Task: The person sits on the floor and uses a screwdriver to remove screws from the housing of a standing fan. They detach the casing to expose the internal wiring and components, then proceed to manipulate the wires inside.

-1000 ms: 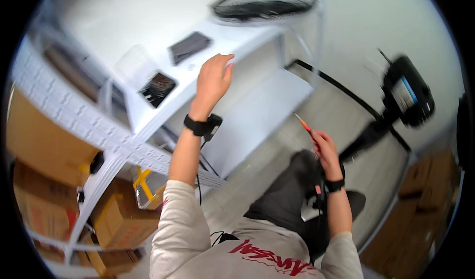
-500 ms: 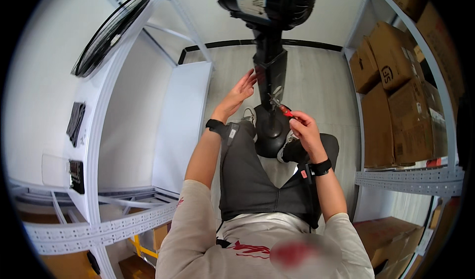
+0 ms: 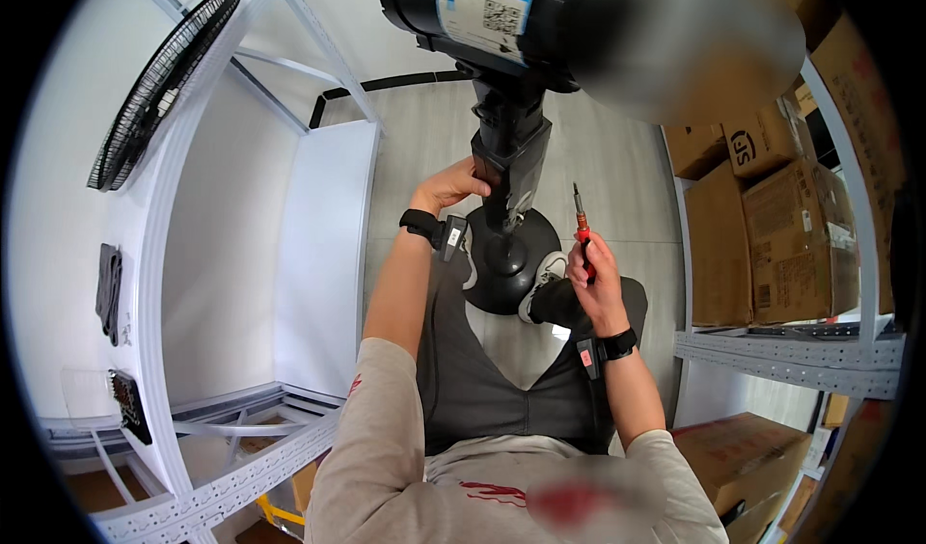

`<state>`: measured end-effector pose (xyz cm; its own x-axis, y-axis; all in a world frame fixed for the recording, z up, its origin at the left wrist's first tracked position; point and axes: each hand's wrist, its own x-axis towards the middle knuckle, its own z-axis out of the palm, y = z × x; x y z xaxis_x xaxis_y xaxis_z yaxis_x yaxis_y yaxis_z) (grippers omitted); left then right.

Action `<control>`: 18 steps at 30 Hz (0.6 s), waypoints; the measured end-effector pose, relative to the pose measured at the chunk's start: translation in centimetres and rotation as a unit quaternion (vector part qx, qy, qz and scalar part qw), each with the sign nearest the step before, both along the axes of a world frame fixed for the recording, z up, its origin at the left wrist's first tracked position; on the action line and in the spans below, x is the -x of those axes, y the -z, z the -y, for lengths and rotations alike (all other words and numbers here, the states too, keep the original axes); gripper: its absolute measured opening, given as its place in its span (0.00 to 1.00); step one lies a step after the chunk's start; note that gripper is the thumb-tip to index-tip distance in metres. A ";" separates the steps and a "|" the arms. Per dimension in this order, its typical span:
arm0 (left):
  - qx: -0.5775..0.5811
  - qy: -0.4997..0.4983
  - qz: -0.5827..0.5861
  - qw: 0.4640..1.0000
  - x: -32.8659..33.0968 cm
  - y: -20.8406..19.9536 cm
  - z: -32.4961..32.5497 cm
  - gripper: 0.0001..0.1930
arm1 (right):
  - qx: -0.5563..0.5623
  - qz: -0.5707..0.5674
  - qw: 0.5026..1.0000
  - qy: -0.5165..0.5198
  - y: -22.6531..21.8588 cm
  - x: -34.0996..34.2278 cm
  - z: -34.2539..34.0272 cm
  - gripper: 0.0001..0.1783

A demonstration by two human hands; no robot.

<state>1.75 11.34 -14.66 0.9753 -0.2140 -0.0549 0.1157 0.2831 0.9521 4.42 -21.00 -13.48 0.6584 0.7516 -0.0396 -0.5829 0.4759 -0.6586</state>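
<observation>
A black pedestal fan stands in front of me, with its motor housing point(image 3: 405, 9) at the top, a square post point(image 3: 516, 153) below it and a round base point(image 3: 497, 288) on the floor between my feet. My left hand point(image 3: 451, 185) grips the left side of the post, thumb in front and fingers partly hidden behind it. In my right hand point(image 3: 600, 279), fingers closed round the red and black handle, is a screwdriver point(image 3: 582, 218), its tip pointing up. It is held to the right of the post, apart from it. Something silvery shows low on the post.
On the left, a white shelf point(image 3: 178, 255) holds a round black fan grille point(image 3: 159, 91), a folded dark cloth point(image 3: 109, 293) and a black case of small bits point(image 3: 130, 404). Cardboard boxes point(image 3: 796, 240) fill a metal rack on the right. A blurred patch covers the upper right.
My left hand has gone from open beside the post to gripping it. The screwdriver has moved away from the post and swung upright. The fan head appears larger and closer.
</observation>
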 end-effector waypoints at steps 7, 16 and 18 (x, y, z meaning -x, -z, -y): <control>0.061 -0.085 0.039 0.994 -0.2 1.8 1.0 0.43 | -0.007 -0.017 1.000 0.008 1.5 -1.6 0.0 0.16; 0.199 -0.225 0.061 0.952 1.0 4.1 -0.4 0.49 | -0.020 -0.050 0.997 0.047 2.1 -1.7 0.0 0.15; 0.228 -0.236 0.068 0.942 1.5 4.4 -1.1 0.48 | -0.027 -0.051 0.997 0.053 1.9 -1.7 -0.4 0.15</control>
